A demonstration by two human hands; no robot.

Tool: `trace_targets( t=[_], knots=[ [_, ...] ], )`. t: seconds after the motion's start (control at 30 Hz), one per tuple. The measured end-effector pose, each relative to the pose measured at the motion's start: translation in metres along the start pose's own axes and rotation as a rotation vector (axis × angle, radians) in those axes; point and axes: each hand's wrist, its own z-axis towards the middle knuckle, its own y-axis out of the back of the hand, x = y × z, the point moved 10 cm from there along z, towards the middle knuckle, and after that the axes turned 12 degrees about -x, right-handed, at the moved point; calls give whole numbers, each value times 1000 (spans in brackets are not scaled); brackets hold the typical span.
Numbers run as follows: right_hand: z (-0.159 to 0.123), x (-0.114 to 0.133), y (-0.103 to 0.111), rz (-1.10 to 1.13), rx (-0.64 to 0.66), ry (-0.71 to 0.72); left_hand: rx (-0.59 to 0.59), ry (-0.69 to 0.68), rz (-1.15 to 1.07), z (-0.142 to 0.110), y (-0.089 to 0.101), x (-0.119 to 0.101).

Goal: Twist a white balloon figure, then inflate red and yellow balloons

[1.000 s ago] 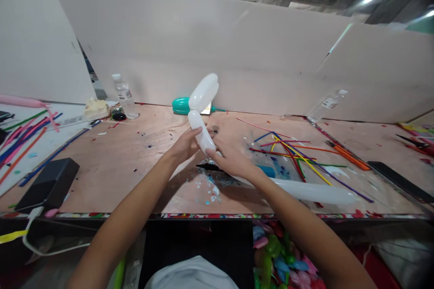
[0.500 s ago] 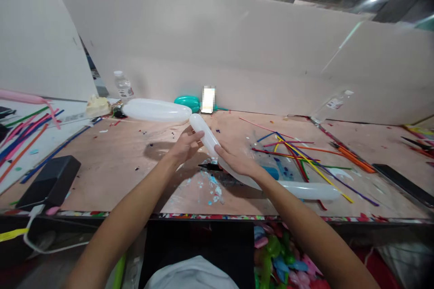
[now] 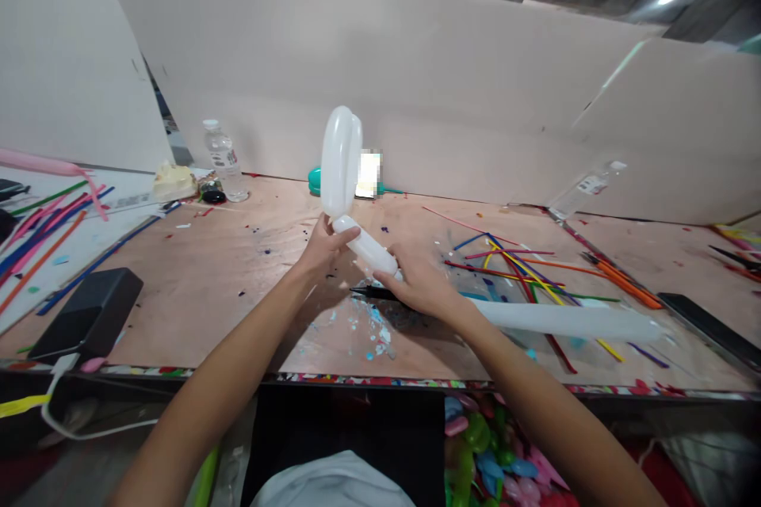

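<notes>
A long white balloon (image 3: 369, 248) runs between my two hands. Its upper end is folded into an upright loop of two segments pressed side by side. My left hand (image 3: 329, 245) grips it just under that loop, thumb across the front. Farther along, my right hand (image 3: 425, 281) is wrapped round the balloon, and the rest of its length stretches out to the right past my forearm. Black-handled scissors or a similar pointed black tool (image 3: 374, 293) lies on the table under my right hand, partly hidden.
Uninflated coloured balloons (image 3: 529, 277) lie scattered at the right, beside orange-handled scissors (image 3: 627, 283) and a black phone (image 3: 713, 329). At the back stand a water bottle (image 3: 226, 162), a teal balloon (image 3: 314, 181) and a lit screen (image 3: 369, 174). A black box (image 3: 89, 313) sits at the left.
The white balloon's far segments swung from lying leftward to standing upright above my left hand. My right hand moved slightly down and right along the balloon, and its tail shifted rightward.
</notes>
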Motion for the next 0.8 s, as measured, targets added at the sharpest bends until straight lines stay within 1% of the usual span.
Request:
trace_targets(
  t=[0.03, 0.1, 0.13, 0.17, 0.23, 0.33, 0.43, 0.57, 0.63, 0.7, 0.77, 0.8],
  knots=[
    [-2, 2, 0, -37, 0, 28, -31, -90, 76, 4, 6, -8],
    [-7, 4, -3, -79, 49, 77, -87, -275, 231, 10, 18, -27],
    [-9, 5, -4, -93, 74, 98, -100, -344, 298, 12, 22, -34],
    [-10, 6, -4, -104, 87, 119, -89, -387, 354, 13, 23, -39],
    [-9, 8, 4, -131, 51, 149, 5, -405, 455, 13, 17, -38],
    [0, 8, 24, -154, -71, 148, 211, -382, 632, 3, -4, -26],
    [10, 7, 36, -89, -136, 122, 391, -341, 729, -14, -23, -13],
    [19, 4, 49, 14, -235, 87, 577, -244, 689, -31, -36, -3],
    [21, 1, 55, 68, -283, 72, 666, -144, 597, -37, -39, 2],
    [22, -1, 59, 158, -296, 56, 701, -2, 496, -38, -37, 8],
    [22, -1, 60, 217, -273, 49, 675, 106, 463, -35, -31, 14],
    [22, 0, 59, 219, -253, 56, 651, 127, 466, -33, -29, 15]
  ],
)
